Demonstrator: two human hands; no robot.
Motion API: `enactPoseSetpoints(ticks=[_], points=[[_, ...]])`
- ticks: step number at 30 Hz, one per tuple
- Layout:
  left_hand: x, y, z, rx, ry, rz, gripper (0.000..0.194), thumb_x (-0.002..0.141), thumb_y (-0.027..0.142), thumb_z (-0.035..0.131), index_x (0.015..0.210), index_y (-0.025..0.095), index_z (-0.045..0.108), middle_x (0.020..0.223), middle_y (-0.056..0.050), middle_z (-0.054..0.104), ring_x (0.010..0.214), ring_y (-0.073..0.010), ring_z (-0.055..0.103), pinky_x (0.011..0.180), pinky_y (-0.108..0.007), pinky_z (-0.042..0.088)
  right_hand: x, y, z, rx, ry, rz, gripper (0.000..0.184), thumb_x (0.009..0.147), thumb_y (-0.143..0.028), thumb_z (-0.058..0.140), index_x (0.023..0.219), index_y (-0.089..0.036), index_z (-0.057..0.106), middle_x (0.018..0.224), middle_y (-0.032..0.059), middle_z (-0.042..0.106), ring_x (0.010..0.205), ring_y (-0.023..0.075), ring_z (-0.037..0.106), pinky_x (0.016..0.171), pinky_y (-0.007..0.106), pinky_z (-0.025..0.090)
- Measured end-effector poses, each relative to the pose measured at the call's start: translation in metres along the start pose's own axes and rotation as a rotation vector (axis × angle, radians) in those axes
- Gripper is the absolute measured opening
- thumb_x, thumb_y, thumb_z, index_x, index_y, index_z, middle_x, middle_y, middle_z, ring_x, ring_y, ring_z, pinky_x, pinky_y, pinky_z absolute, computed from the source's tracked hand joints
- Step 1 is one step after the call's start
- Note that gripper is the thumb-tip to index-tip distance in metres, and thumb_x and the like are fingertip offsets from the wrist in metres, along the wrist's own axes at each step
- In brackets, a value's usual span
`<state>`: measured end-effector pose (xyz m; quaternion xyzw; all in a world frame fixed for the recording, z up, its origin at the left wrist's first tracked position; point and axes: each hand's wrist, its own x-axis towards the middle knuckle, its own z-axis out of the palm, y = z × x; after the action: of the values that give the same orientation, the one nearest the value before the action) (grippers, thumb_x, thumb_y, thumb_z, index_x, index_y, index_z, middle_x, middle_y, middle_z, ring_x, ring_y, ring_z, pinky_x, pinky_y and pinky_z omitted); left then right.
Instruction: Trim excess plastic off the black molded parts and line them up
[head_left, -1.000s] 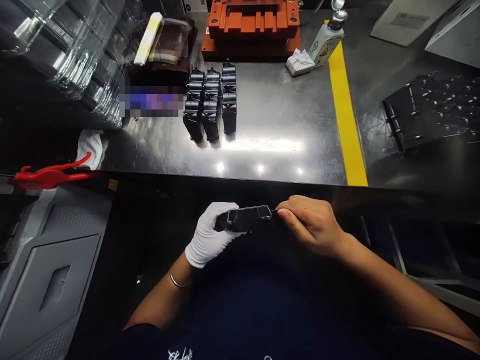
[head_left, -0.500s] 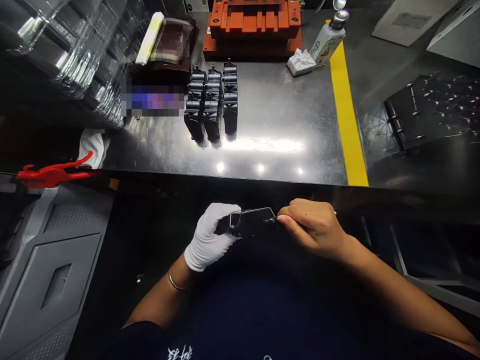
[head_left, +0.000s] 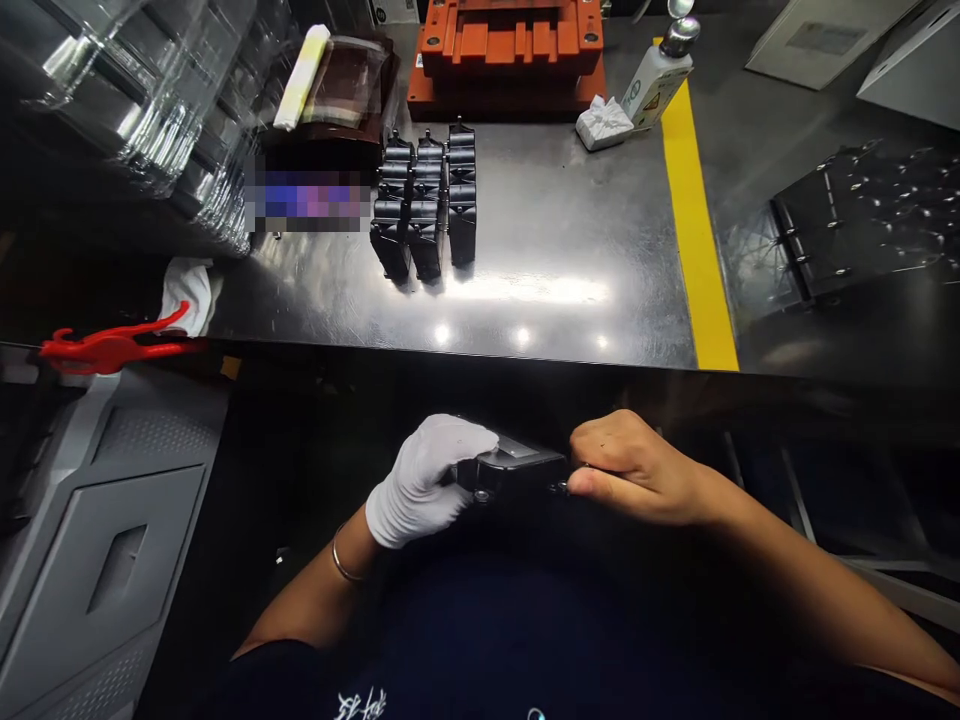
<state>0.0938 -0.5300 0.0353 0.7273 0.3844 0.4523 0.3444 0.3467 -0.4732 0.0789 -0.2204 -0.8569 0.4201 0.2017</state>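
In front of my dark shirt, my left hand (head_left: 426,482), in a white glove, is closed round the left end of a black plastic part (head_left: 525,466). The part has a glossy top face and box-like edges. At its right end is my bare right hand (head_left: 628,467), fingers curled and thumb pressed to the forefinger. A small dark tip shows by that thumb, but what the fingers pinch is too hidden to name. On the metal bench (head_left: 555,220), three similar black plastic parts (head_left: 426,210) stand side by side.
An orange fixture (head_left: 510,60) stands at the back, beside a white pump bottle (head_left: 658,85) and a folded white cloth (head_left: 604,122). Wrapped clear trays (head_left: 150,110) are stacked left, above a red tool (head_left: 112,350). Yellow tape (head_left: 697,230) crosses the bench; a black rack (head_left: 847,220) lies right.
The black part has turned in my left hand, so its top face shows now, and it sits slightly lower. My right hand has moved slightly down and right, its fingers more curled.
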Motion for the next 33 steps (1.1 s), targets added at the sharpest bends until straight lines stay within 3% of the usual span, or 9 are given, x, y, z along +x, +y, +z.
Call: enactPoseSetpoints(ticks=[5, 8, 15, 26, 30, 33], points=[[-0.003, -0.003, 0.001, -0.373, -0.049, -0.537, 0.053, 0.071, 0.039, 0.079, 0.118, 0.020, 0.064, 0.103, -0.009, 0.070, 0.087, -0.0217, 0.067, 0.076, -0.034, 0.056, 0.009, -0.001, -0.001, -0.259, 0.137, -0.113, 0.050, 0.090, -0.061, 0.044, 0.068, -0.017, 0.051, 0.058, -0.0023, 0.043, 0.052, 0.0089, 0.038, 0.048, 0.024, 0.026], [-0.002, -0.004, 0.002, -0.560, -0.130, -0.706, 0.066, 0.067, 0.050, 0.079, 0.122, 0.017, 0.063, 0.103, -0.011, 0.070, 0.088, -0.0237, 0.066, 0.076, -0.035, 0.055, 0.017, -0.002, -0.004, -0.359, 0.107, -0.171, 0.057, 0.085, -0.071, 0.041, 0.069, -0.017, 0.052, 0.059, -0.0026, 0.042, 0.052, 0.0090, 0.035, 0.047, 0.024, 0.022], [0.005, -0.005, 0.004, -0.582, -0.166, -0.770, 0.069, 0.064, 0.060, 0.076, 0.113, 0.012, 0.068, 0.089, -0.009, 0.069, 0.078, -0.0210, 0.062, 0.071, -0.032, 0.052, 0.024, 0.002, -0.003, -0.373, 0.041, -0.222, 0.058, 0.088, -0.068, 0.039, 0.060, -0.017, 0.047, 0.058, -0.0028, 0.041, 0.053, 0.0094, 0.035, 0.048, 0.025, 0.021], [0.008, -0.002, 0.009, -0.501, -0.105, -0.749, 0.065, 0.073, 0.062, 0.067, 0.116, 0.012, 0.066, 0.101, -0.011, 0.070, 0.092, -0.0259, 0.063, 0.081, -0.035, 0.051, 0.026, 0.009, 0.009, -0.493, 0.307, -0.240, 0.057, 0.092, -0.062, 0.038, 0.060, -0.017, 0.050, 0.055, -0.0012, 0.044, 0.051, 0.0093, 0.039, 0.048, 0.024, 0.026], [0.007, -0.003, 0.010, -0.499, -0.099, -0.768, 0.066, 0.074, 0.063, 0.066, 0.114, 0.011, 0.066, 0.099, -0.011, 0.070, 0.090, -0.0253, 0.063, 0.080, -0.035, 0.050, 0.027, 0.010, 0.010, -0.448, 0.276, -0.231, 0.056, 0.092, -0.059, 0.042, 0.054, -0.017, 0.044, 0.051, -0.0025, 0.041, 0.048, 0.0083, 0.036, 0.047, 0.025, 0.023], [0.005, -0.005, 0.009, -0.520, -0.117, -0.784, 0.068, 0.071, 0.063, 0.068, 0.114, 0.010, 0.066, 0.099, -0.012, 0.071, 0.090, -0.0258, 0.065, 0.080, -0.036, 0.051, 0.022, 0.015, 0.011, -0.317, 0.172, -0.181, 0.056, 0.090, -0.058, 0.047, 0.053, -0.018, 0.040, 0.049, -0.0042, 0.039, 0.045, 0.0069, 0.033, 0.045, 0.025, 0.020]])
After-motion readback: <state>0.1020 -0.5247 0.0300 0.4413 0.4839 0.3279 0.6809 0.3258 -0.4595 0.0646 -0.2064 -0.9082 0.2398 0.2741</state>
